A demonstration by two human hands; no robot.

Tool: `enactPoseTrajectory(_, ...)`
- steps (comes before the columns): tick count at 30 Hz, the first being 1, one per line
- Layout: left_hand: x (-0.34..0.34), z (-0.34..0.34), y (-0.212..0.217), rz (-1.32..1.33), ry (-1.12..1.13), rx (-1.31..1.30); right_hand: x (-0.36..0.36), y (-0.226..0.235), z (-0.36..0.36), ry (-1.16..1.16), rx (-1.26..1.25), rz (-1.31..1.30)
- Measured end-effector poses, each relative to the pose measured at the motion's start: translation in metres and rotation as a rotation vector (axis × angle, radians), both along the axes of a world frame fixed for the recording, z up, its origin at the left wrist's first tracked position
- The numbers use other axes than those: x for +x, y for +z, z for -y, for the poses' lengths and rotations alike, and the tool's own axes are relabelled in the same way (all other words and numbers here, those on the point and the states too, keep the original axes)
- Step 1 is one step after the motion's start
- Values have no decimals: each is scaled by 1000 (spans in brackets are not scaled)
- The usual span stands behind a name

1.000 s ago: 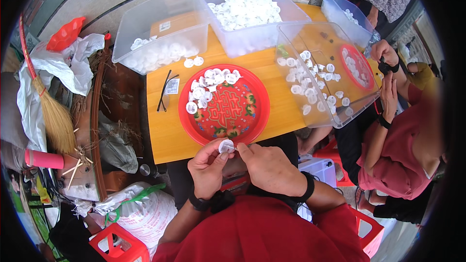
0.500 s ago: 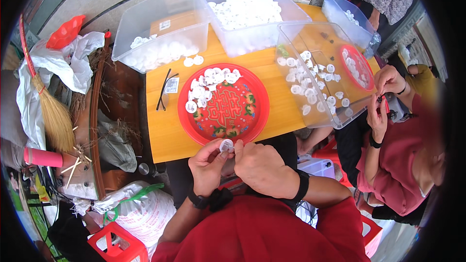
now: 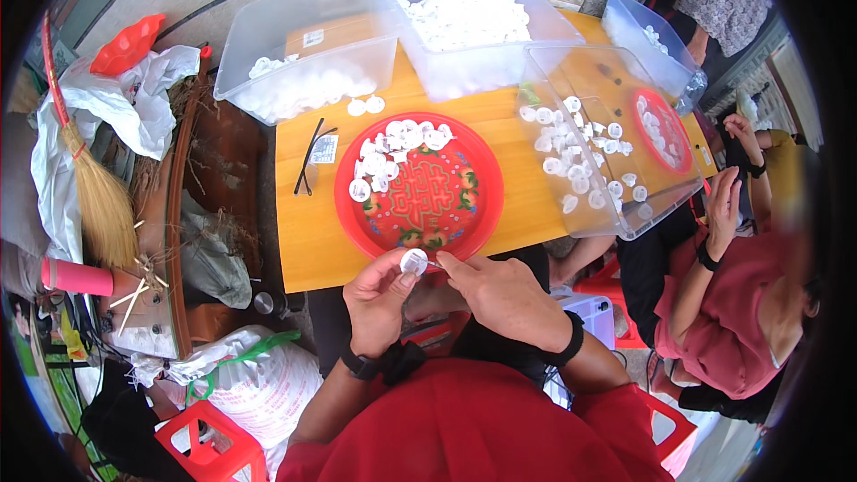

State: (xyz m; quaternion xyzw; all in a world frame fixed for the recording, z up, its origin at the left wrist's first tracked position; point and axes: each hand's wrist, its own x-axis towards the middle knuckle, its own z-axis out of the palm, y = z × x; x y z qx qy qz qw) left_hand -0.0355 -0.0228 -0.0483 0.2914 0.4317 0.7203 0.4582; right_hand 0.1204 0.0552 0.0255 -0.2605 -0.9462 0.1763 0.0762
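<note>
Pinched in my left hand point(image 3: 378, 290) is a small white round plastic piece point(image 3: 413, 261), its flat face turned up. My right hand point(image 3: 509, 296) is closed on a thin metal-looking tool point(image 3: 435, 264) whose tip reaches the edge of that piece; its kind is too small to make out. Both hands are just in front of the red round tray point(image 3: 486, 205) with a patterned bottom. Similar white pieces point(image 3: 393, 150) lie heaped along the tray's far left part.
Beyond the tray stand clear plastic bins point(image 3: 259, 54) point(image 3: 473, 62) holding white pieces. Another clear bin point(image 3: 616, 223) lies at the right. Glasses point(image 3: 308, 156) rest on the yellow table point(image 3: 303, 250). A co-worker in red point(image 3: 723, 321) sits at the right; a broom point(image 3: 98, 205) leans at the left.
My hands have lifted slightly, and the white piece now faces up with the tool visible at its edge. The co-worker's hands have moved apart. The whole view has shifted a little.
</note>
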Motion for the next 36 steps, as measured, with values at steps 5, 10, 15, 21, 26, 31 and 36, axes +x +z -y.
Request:
enactPoseTrajectory(5,-1,0,3,97,-4,74,2,-10,16,-145,-261,-238)
enactPoseTrajectory(10,2,-2,3,62,-16,93,-4,-17,24,-179,-424,-380)
enactPoseTrajectory(15,3,-3,4,80,-8,94,-6,-15,25,-199,-492,-417)
enactPoseTrajectory(21,3,-2,4,53,4,67,-8,-18,28,-219,-531,-409)
enactPoseTrajectory(26,5,-2,7,14,18,63,-8,-25,31,-240,-409,-363)
enactPoseTrajectory(31,6,0,5,-26,36,61,-9,-25,35,-216,-172,-263)
enactPoseTrajectory(36,8,0,4,-37,57,61,-10,-22,36,-176,-24,-140)
